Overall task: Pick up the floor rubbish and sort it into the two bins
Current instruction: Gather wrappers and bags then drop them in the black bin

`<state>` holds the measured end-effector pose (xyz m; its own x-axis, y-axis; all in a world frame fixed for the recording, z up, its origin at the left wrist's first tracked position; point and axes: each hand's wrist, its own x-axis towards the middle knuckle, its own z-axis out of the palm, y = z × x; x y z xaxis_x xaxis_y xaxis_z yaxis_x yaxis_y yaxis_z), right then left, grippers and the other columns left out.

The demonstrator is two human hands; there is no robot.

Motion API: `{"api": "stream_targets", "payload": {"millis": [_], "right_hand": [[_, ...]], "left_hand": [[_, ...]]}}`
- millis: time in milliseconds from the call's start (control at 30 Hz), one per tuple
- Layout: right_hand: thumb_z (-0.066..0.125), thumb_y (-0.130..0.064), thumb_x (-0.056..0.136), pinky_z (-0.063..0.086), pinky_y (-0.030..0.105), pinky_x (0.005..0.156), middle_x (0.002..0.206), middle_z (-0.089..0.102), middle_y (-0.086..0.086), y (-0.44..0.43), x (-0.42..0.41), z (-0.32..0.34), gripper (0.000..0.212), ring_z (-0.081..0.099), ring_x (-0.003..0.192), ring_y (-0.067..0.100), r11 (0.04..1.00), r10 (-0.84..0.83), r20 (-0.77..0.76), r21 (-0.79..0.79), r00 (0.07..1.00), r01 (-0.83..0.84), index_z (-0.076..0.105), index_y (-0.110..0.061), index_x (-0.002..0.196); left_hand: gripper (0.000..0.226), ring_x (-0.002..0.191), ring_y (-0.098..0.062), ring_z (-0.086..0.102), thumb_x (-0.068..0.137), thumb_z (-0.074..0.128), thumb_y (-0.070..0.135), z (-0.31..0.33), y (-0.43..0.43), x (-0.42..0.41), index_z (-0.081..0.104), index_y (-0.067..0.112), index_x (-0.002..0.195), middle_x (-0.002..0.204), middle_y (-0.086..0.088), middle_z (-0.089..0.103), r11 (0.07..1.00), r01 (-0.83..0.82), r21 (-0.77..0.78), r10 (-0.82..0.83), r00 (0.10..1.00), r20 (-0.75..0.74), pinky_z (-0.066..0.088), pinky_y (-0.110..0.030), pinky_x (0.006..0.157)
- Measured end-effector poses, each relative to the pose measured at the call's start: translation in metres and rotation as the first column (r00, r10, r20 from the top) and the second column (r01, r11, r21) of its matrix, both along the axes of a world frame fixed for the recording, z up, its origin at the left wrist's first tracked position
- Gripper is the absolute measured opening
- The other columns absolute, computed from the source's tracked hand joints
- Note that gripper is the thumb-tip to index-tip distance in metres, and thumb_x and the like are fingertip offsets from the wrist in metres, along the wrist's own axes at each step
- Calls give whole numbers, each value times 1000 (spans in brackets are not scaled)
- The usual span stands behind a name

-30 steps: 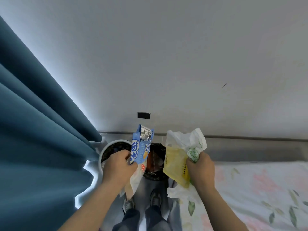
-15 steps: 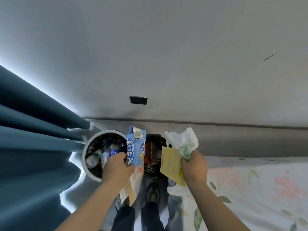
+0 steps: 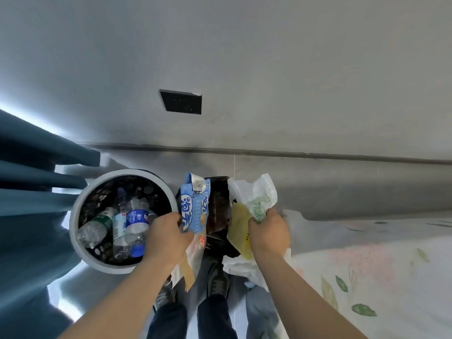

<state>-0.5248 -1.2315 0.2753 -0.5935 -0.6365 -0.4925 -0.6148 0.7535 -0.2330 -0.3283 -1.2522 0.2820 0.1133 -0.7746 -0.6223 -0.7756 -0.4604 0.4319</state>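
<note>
rubbish in both hands, none yet in a bin. left hand (image 3: 166,237) with fingers (image 3: 175,217) clamped on a blue snack wrapper (image 3: 194,206) and a scrap of brown paper (image 3: 187,272) hanging under it. right hand (image 3: 267,232) with fingers (image 3: 254,221) clamped on a bunch of white plastic bag (image 3: 254,194) and a yellow packet (image 3: 238,231). both bundles held above the black bin (image 3: 217,206), just in front of the shoes (image 3: 216,280). white round bin (image 3: 80,216) to the left, touching or nearly touching the black one, already holding clear drink bottles (image 3: 133,228).

judging by those bottles, white bin for bottles, so wrappers and bags most likely meant for the black one. best done one hand at a time: lower the wrapper until its bottom edge sits inside the black rim, then open the fingers, since thin film drifts sideways when dropped from height. same for the bag and packet, pushed down a little rather than tossed, because loose plastic springs back open and can spill over the edge. worth watching the brown scrap, which hangs loose and could slip onto the floor (image 3: 318,187) or into the white bin beside it. black bin opening mostly hidden behind the wrapper and bag, so fill level not clear; check before letting go.
</note>
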Motion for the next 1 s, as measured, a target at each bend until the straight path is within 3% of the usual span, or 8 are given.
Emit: {"api": "stream_targets", "payload": {"millis": [100,267,367,467,633,767,900,1000], "right_hand": [[57,-17,84,43,29,63,89,64,6,-3,3,-23,12,58,77,24,999,25,20,34,999,-26,55,-12,95],[57,-23,87,39,28,64,94,63,5,-5,5,-52,17,50,76,21,995,39,7,91,999,-39,54,-12,99],[62,-34,83,43,30,62,93,61,4,-5,6,-68,30,57,79,23,991,64,81,111,995,-73,49,-13,101],[62,-38,82,40,30,59,91,60,4,-6,6,-79,38,60,83,27,981,97,184,148,978,-125,46,-14,107],[54,-21,86,40,28,54,89,63,4,-1,5,-90,25,61,77,24,949,213,297,163,931,-269,50,-16,110],[46,-21,95,38,29,55,87,59,4,-1,2,-97,13,53,73,23,927,244,229,230,942,-296,48,-14,105],[38,-45,98,40,32,63,101,59,6,-7,2,-94,41,58,86,27,868,330,107,356,938,-345,42,-14,124],[40,-59,92,43,35,68,116,57,10,-9,0,-85,66,60,100,29,862,350,78,363,933,-354,30,-15,140]], "left_hand": [[33,55,-9,45,79,68,15,-22,-1,-5,43,20,59,58,7,47,999,32,5,-32,999,11,29,-20,46],[14,63,-15,53,78,69,18,-52,0,-11,59,8,75,67,2,57,999,39,23,-40,999,24,38,-24,50],[14,72,-20,60,78,69,19,-66,0,-14,63,8,82,78,-3,64,998,44,34,-45,998,34,49,-31,60],[13,72,-21,58,78,67,17,-77,-2,-15,58,9,82,78,-2,61,998,56,39,-59,996,61,45,-29,55],[20,77,-23,57,78,68,18,-88,-9,-19,50,11,85,82,-3,58,992,95,77,-103,989,102,39,-28,57],[27,76,-22,52,80,69,22,-96,-11,-26,47,10,89,85,-5,53,979,150,136,-162,984,80,38,-29,59],[51,92,-20,51,81,70,37,-100,-10,-34,47,11,119,113,-8,51,971,201,128,-205,979,19,42,-29,71],[61,111,-25,53,83,69,36,-97,-8,-36,42,13,132,126,-8,47,978,186,91,-187,982,4,44,-30,83]]}}
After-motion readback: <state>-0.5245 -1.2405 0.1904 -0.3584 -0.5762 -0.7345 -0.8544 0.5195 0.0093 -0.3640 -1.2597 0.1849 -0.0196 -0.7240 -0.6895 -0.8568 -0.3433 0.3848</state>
